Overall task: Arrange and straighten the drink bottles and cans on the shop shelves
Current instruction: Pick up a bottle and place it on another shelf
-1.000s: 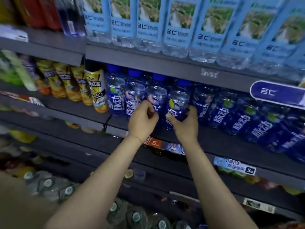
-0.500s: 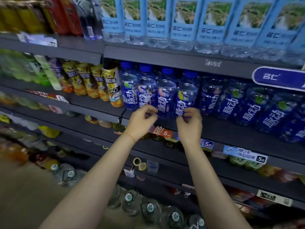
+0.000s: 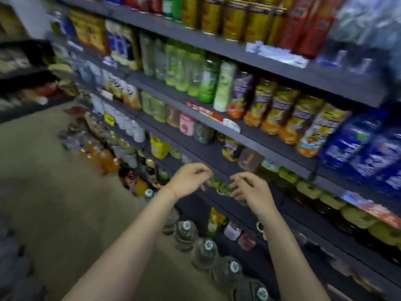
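Both hands, left hand (image 3: 191,181) and right hand (image 3: 249,189), have left the blue bottles (image 3: 358,148), loosely curled and empty, heading for a lower shelf (image 3: 217,153).

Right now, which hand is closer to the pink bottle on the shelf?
Left. The left hand hangs below the pink bottle, almost straight under it. The right hand is also below but farther off to the right.
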`<action>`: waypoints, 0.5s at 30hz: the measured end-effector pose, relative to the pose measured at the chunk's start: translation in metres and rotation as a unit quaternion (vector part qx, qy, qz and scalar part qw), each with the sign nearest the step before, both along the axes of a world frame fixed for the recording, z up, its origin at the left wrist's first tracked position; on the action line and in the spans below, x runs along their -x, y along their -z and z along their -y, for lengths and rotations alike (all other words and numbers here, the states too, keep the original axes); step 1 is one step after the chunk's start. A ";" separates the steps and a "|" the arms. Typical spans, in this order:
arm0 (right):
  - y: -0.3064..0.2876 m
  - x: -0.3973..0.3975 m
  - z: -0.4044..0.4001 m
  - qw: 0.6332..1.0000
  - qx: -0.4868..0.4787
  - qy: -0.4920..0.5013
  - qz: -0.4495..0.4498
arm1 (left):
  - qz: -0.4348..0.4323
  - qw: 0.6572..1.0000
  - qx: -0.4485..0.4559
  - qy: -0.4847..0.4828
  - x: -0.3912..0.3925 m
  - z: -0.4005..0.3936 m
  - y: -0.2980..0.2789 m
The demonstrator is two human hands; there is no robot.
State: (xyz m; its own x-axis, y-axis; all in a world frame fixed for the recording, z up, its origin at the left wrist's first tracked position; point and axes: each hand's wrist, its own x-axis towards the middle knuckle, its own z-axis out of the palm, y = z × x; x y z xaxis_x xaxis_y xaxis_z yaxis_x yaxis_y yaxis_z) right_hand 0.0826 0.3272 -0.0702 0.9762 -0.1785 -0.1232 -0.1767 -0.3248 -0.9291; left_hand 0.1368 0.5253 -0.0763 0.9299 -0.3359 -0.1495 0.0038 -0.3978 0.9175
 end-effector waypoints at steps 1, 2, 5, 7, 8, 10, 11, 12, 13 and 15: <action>0.001 -0.009 -0.026 1.000 -0.003 -0.004 0.006 | -0.001 1.000 0.016 -0.015 -0.005 -0.026 0.001; 0.004 -0.018 -0.050 1.000 -0.006 -0.007 0.004 | -0.007 0.999 0.034 -0.030 -0.009 -0.050 0.003; 0.008 -0.048 -0.110 1.000 -0.010 -0.022 -0.004 | -0.024 0.995 0.068 -0.073 -0.027 -0.111 0.008; 0.012 -0.077 -0.144 1.000 -0.012 -0.026 -0.001 | -0.021 0.993 0.071 -0.096 -0.050 -0.147 0.012; 0.014 -0.093 -0.160 1.000 -0.011 -0.026 0.001 | -0.021 0.991 0.074 -0.111 -0.064 -0.164 0.013; 0.022 -0.130 -0.191 1.000 -0.014 -0.024 0.007 | -0.019 0.986 0.081 -0.145 -0.098 -0.198 0.017; 0.028 -0.150 -0.207 1.000 -0.016 -0.024 0.007 | -0.017 0.984 0.082 -0.155 -0.117 -0.215 0.021; 0.034 -0.172 -0.223 1.000 -0.019 -0.024 0.004 | -0.017 0.984 0.080 -0.156 -0.138 -0.231 0.024; 0.042 -0.195 -0.238 0.999 -0.023 -0.025 0.002 | -0.017 0.985 0.071 -0.154 -0.161 -0.248 0.028; 0.058 -0.249 -0.270 0.999 -0.028 -0.032 -0.004 | -0.016 0.987 0.043 -0.152 -0.214 -0.286 0.034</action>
